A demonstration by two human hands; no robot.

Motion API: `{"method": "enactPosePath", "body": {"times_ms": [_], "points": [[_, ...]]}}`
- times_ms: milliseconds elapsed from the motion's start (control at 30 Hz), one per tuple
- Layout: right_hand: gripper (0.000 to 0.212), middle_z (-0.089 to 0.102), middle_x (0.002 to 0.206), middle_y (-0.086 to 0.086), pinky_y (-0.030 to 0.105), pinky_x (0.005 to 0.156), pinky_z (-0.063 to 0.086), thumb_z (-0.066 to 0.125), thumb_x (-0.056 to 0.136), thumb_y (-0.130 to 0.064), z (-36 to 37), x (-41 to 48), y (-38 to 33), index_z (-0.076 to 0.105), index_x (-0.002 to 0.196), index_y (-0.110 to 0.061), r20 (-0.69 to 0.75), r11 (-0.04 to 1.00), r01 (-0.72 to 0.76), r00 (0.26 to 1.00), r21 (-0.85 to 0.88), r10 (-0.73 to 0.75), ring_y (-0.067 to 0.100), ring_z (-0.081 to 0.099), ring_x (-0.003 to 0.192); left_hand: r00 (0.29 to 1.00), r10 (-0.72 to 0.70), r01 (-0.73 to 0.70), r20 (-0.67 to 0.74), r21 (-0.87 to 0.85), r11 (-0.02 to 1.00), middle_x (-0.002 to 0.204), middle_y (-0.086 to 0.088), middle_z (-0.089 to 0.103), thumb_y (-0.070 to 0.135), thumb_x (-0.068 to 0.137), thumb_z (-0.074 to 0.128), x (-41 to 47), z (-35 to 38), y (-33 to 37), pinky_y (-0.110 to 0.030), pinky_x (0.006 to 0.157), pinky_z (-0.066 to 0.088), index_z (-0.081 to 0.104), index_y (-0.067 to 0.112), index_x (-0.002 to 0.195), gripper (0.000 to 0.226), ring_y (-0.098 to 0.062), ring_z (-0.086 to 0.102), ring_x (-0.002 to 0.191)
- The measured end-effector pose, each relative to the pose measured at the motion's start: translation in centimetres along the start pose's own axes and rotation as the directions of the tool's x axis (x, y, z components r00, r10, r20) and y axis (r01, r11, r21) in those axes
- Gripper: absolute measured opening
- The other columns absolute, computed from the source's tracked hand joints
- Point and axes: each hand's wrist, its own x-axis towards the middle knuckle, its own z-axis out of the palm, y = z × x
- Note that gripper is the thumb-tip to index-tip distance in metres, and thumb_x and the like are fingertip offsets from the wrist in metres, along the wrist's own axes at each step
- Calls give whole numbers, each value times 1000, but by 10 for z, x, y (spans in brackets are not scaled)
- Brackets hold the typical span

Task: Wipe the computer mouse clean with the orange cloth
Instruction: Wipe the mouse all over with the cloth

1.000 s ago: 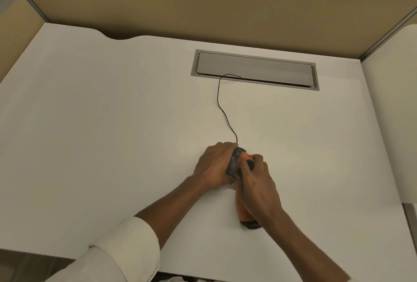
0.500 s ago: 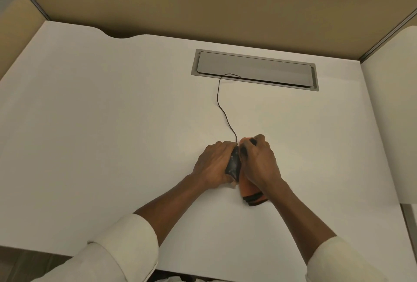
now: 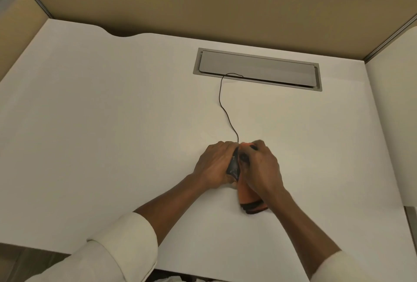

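Note:
A black computer mouse [image 3: 233, 165] lies on the white desk [image 3: 112, 135], mostly covered by both hands. My left hand [image 3: 214, 164] grips its left side and holds it in place. My right hand [image 3: 261, 166] presses the orange cloth [image 3: 248, 198] over the mouse's right side and top. The cloth's dark-edged end trails toward me from under my right palm. A sliver of orange shows at the mouse's front, by my right fingertips. The thin black cable [image 3: 222, 105] runs from the mouse's front away to the desk's cable slot.
A grey cable hatch [image 3: 257, 69] is set into the desk at the back. Tan partition panels [image 3: 203, 6] wall in the back and left side. A second white surface [image 3: 394, 112] adjoins on the right. The desk's front edge is close to my sleeves.
My right hand with the cloth slid forward along the mouse, from its rear to its front. The cloth's tail followed it away from me. My left hand stayed put.

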Motion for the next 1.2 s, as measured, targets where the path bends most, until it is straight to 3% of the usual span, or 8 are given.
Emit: {"method": "enactPosePath", "body": {"times_ms": [167, 333, 533, 833, 1000, 1200], "points": [[25, 63, 124, 7, 36, 87, 56, 62, 100, -17, -2, 28, 8, 77, 120, -18, 60, 999, -30, 998, 30, 28, 29, 65, 103, 999, -26, 26, 24, 1, 1000, 126, 0, 63, 48, 63, 93, 0, -4, 5, -33, 94, 46, 52, 22, 137, 89, -23, 60, 111], [21, 58, 120, 3, 28, 75, 47, 61, 99, -23, 2, -3, 6, 70, 118, -19, 12, 1000, 12, 1000, 10, -12, 26, 61, 100, 999, -20, 20, 27, 0, 1000, 126, 4, 62, 52, 59, 93, -1, -7, 7, -29, 91, 45, 51, 25, 136, 92, -19, 58, 110], [24, 58, 127, 8, 35, 70, 53, 65, 99, -20, 13, -49, -5, 67, 122, -15, -9, 1000, -25, 1000, 7, 25, 30, 59, 103, 999, -30, 31, 38, -30, 999, 130, 4, 60, 48, 63, 92, -2, -5, 5, -34, 99, 45, 50, 26, 139, 89, -21, 57, 116], [18, 63, 116, -2, 35, 77, 55, 65, 95, -17, 2, 16, 9, 75, 108, -24, 21, 1000, -29, 999, -8, 29, 24, 62, 102, 998, -44, 44, 46, -9, 999, 125, 2, 62, 47, 61, 93, -3, -10, 10, -35, 93, 50, 51, 23, 135, 88, -21, 58, 110], [16, 66, 113, -4, 39, 83, 58, 66, 94, -16, -3, 40, 21, 77, 101, -25, 94, 998, -47, 995, 49, 42, 24, 67, 100, 994, -80, 81, 70, -16, 997, 132, -1, 60, 40, 67, 92, -4, -10, 12, -39, 102, 49, 48, 22, 141, 87, -24, 57, 118], [25, 65, 121, -2, 38, 79, 57, 68, 92, -19, 6, -1, 12, 71, 116, -25, -32, 995, -56, 998, 86, 59, 24, 65, 103, 997, -53, 54, 58, -15, 998, 127, 2, 62, 46, 63, 92, -4, -12, 12, -37, 99, 49, 51, 24, 137, 88, -21, 58, 113]]}}
